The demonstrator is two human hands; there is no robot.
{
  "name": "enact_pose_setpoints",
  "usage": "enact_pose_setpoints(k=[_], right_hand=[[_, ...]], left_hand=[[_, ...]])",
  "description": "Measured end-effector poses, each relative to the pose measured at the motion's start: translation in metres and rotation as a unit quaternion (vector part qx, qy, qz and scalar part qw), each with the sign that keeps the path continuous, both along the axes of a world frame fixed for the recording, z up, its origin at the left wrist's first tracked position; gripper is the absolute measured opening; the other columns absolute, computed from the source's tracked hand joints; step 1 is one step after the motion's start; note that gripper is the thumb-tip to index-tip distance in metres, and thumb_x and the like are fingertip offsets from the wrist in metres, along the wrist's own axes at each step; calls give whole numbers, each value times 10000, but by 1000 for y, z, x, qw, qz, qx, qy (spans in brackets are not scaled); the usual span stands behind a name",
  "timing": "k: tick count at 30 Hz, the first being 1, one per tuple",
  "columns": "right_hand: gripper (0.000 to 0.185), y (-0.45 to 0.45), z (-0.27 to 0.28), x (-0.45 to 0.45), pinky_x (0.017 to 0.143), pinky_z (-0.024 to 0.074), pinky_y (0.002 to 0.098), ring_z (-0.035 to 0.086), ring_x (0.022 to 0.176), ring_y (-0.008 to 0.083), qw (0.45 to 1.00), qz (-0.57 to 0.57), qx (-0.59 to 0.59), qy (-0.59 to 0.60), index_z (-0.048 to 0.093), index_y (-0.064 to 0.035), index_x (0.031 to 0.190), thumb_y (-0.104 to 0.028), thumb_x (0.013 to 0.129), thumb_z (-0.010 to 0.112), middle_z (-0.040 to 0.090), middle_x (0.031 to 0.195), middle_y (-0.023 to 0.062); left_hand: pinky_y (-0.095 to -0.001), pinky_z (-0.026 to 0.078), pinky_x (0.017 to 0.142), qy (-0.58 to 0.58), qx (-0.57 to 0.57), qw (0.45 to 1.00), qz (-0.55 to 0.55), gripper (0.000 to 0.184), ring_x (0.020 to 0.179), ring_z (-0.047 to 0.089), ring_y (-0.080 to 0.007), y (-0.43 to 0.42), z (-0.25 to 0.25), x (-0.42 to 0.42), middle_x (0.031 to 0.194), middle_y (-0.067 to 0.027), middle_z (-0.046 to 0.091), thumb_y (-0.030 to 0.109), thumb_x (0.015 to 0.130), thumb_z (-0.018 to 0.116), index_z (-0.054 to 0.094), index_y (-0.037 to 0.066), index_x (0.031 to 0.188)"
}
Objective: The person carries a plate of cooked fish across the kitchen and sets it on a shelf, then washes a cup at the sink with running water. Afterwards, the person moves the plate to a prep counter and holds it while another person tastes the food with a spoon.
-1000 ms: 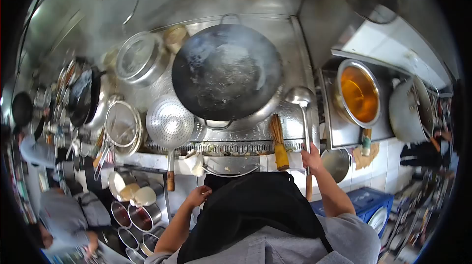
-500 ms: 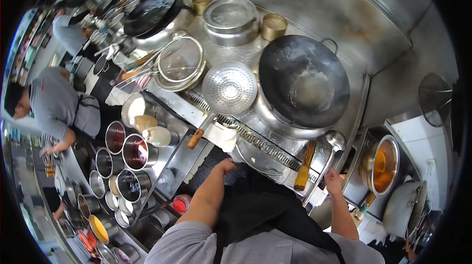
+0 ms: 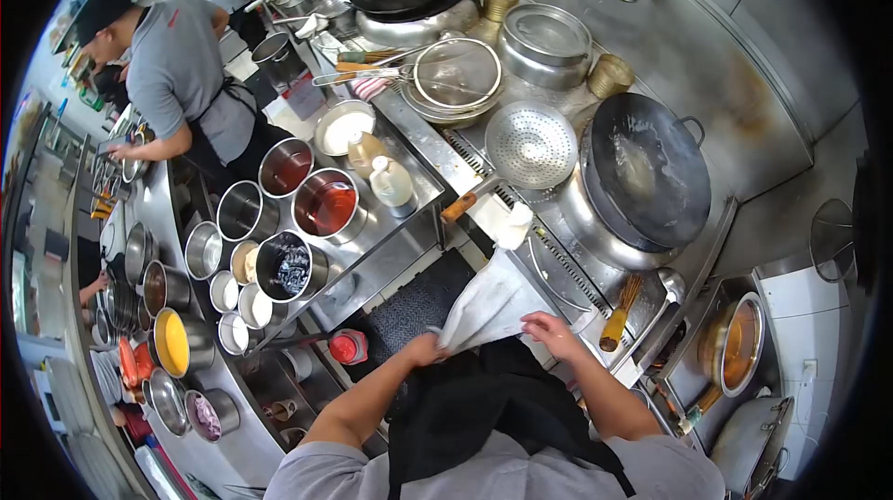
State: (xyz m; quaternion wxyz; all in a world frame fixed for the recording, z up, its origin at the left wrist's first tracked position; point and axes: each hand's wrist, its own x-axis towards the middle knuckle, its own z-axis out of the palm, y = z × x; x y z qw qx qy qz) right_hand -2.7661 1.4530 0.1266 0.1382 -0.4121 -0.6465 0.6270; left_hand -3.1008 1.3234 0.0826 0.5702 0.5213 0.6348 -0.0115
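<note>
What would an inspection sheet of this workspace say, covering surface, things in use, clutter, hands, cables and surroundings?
Surface: steel stove top, shiny, with a slotted strip along its front.
Job's things: white cloth, spread in front of the stove at the person's waist.
Clutter: wok, perforated skimmer, brush and ladle at the stove; open metal containers crowd the left.
Hands: left hand grips a cloth corner; right hand is at the opposite edge, grip unclear.
Cables: nothing seen around the hands.
Surroundings: a co-worker stands left; a basin with amber liquid sits right.
</note>
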Motion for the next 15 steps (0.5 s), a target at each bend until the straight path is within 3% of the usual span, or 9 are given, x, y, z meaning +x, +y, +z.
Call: enact_pose_setpoints(k=[2,3,5,7,9,12,13,14,15], right_hand=[[296,-4,-16,-30,817,551,338,650,1010,169,982,-32,-182,-40,603,-85,1277,-227,1020,561,669,1105,65],[297,-3,-19,-43,807,547,342,649,990,176,969,-58,-238,-34,604,-83,1269,-225,1011,567,668,1086,67],[299,10,-16,-68,785,540,349,646,951,190,956,-99,-274,8,608,-77,1253,-222,993,578,668,1047,73],[301,31,-6,-89,764,533,356,644,912,203,955,-118,-268,42,611,-71,1237,-218,975,590,667,1009,79],[304,56,3,-108,743,526,363,642,873,217,960,-123,-246,49,615,-66,1221,-214,957,602,667,971,84],[308,82,15,-120,711,516,374,638,814,238,962,-127,-237,37,620,-57,1198,-209,929,620,666,914,93],[310,87,16,-122,700,512,377,637,795,245,961,-130,-242,35,622,-55,1190,-207,920,626,665,895,95],[312,91,13,-124,689,509,381,636,775,252,954,-134,-259,65,623,-52,1182,-205,911,631,665,875,98],[332,90,2,-122,773,505,389,636,891,255,891,-120,-357,255,625,-53,1205,-203,909,636,669,963,106]], left_hand=[[-418,540,680,-134,74,987,49,406,766,710,-277,40,44,32,861,-161,723,390,922,651,721,10,1047],[-343,537,651,-200,29,974,102,367,807,699,-171,58,68,55,770,-107,674,384,993,601,685,47,1111],[-374,583,772,-448,-82,865,210,615,1004,683,-239,73,136,104,1218,-128,622,439,1013,572,377,60,1456],[-395,582,843,-570,-56,806,150,639,1117,653,-285,82,194,126,1434,-140,508,391,1040,534,268,111,1549],[-399,584,838,-488,90,861,114,494,1094,655,-255,94,179,125,1328,-108,584,324,1040,551,413,82,1447],[-371,580,812,-178,221,899,335,314,950,643,-190,97,111,89,1005,-91,649,264,982,651,538,34,1163],[-413,553,887,-93,228,900,361,527,1004,629,-205,94,80,78,1118,-141,617,346,937,712,478,33,1290],[-440,538,905,-167,123,880,427,684,1077,607,-221,97,91,83,1199,-172,590,405,898,745,414,14,1351],[-468,522,924,-241,15,842,483,841,1151,584,-237,102,102,93,1280,-202,562,463,858,777,350,-5,1411]])
